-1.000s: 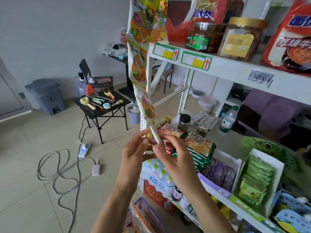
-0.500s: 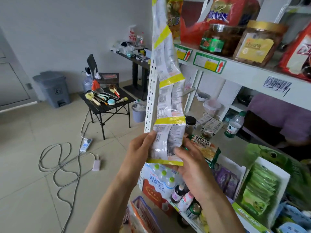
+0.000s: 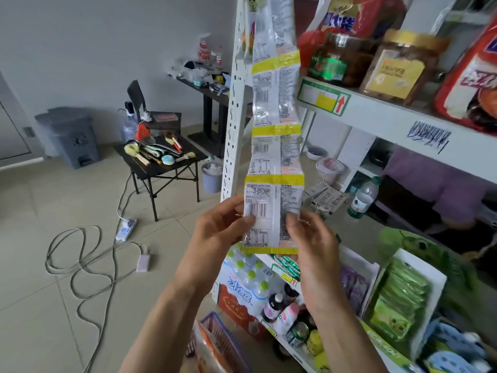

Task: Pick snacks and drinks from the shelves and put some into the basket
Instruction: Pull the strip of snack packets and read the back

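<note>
A long hanging strip of joined snack packets [image 3: 275,146] drops from the top of the white shelf post, its printed back with barcodes facing me. My left hand [image 3: 217,235] pinches the left edge of the bottom packet [image 3: 265,224], thumb on the barcode. On the right edge, my right hand [image 3: 312,243] pinches the same packet. The purple basket [image 3: 226,343] sits low at the frame's bottom, below my arms, holding an orange bag. Jars and red bags stand on the upper shelf [image 3: 376,111].
Boxes of green and purple packets [image 3: 403,294], bottles and cans [image 3: 279,308] and a water bottle pack [image 3: 242,281] fill the lower shelves. A black folding table [image 3: 158,160] with utensils, a grey bin [image 3: 70,135] and loose cables [image 3: 88,254] lie on the tiled floor to the left.
The strip has turned from its colourful front to its printed back. Both hands moved from the strip's thin edge to pinching the bottom packet on either side, and the view rose slightly.
</note>
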